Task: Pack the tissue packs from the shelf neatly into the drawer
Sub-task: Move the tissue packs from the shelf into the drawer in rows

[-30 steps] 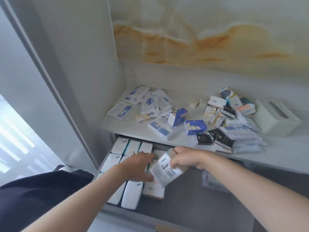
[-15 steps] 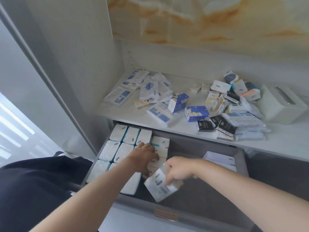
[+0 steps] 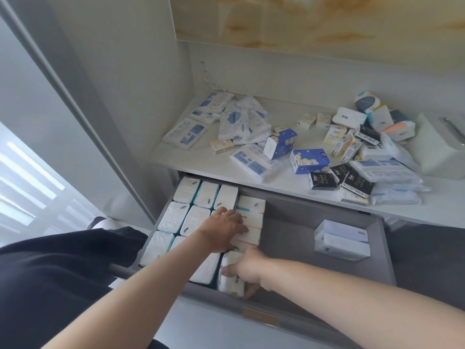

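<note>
Head view: clamped tissue pack in curled right hand at drawer front; pressed packed rows with straight-fingered left hand. Risked wedging crooked in seemingly tight gap.

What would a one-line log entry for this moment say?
step: filling drawer | right hand: grips tissue pack at front | left hand: rests on packed row | shelf: many loose packs
</note>
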Motion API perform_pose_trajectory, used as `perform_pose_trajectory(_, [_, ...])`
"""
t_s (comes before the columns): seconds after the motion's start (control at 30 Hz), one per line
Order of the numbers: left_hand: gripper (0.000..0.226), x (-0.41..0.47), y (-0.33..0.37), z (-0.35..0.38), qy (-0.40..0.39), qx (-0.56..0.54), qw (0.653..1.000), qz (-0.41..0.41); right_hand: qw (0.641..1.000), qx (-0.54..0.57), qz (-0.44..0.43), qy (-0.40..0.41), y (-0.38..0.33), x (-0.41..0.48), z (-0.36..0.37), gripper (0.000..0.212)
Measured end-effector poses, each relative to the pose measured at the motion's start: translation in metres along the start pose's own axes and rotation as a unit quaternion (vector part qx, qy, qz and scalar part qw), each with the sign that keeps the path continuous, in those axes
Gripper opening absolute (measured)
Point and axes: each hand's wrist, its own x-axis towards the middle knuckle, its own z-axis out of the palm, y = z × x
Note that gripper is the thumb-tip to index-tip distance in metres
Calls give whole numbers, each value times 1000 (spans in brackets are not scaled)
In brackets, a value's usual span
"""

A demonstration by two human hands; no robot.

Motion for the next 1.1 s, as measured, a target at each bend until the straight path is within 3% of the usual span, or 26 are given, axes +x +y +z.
perform_pose_trajectory(0.17, [52, -11, -2, -3, 9, -52, 999, 1, 1000, 14, 6, -2, 9, 12, 11, 70])
perform_pose_trajectory(0.23, [47, -20, -3, -4, 20, -65, 998, -6, 999, 2, 6, -52, 8, 21, 4, 60])
perform_pose_trajectory(0.33, [57, -33, -3, -6, 1, -88, 996, -17, 988, -94, -23, -122, 2, 20, -21, 26])
perform_pose_trajectory(0.37, [64, -37, -1, -8, -15, -96, 995, -24, 985, -129, -45, -110, 2, 22, -26, 20])
perform_pose_trajectory(0.5, [93, -46, 4, -10, -81, -47, 995, -19, 965, -243, -98, 12, 8, 26, -15, 40])
perform_pose_trajectory(0.6, [113, -45, 8, 0, -97, 20, 995, -17, 897, -394, -164, 115, 15, 26, -2, 49])
perform_pose_trajectory(0.73, [122, -39, 12, 7, -83, 47, 995, -33, 755, -549, -300, 195, 3, 23, -23, 67])
perform_pose_trajectory(0.77, [125, -38, 13, 8, -80, 56, 994, -38, 734, -560, -327, 200, 2, 24, -30, 74])
perform_pose_trajectory(0.83, [130, -36, 15, 10, -73, 66, 994, -56, 735, -565, -317, 200, 7, 31, -40, 95])
perform_pose_trajectory(0.93, [136, -32, 20, 15, -70, 73, 992, -76, 783, -540, -242, 191, 19, 41, -40, 124])
perform_pose_trajectory(1.0, [138, -31, 20, 18, -66, 66, 992, -81, 778, -554, -217, 203, 24, 47, -31, 126])
perform_pose_trajectory(1.1, [134, -34, 16, 17, -67, 47, 995, -63, 775, -555, -203, 225, 29, 54, -14, 113])
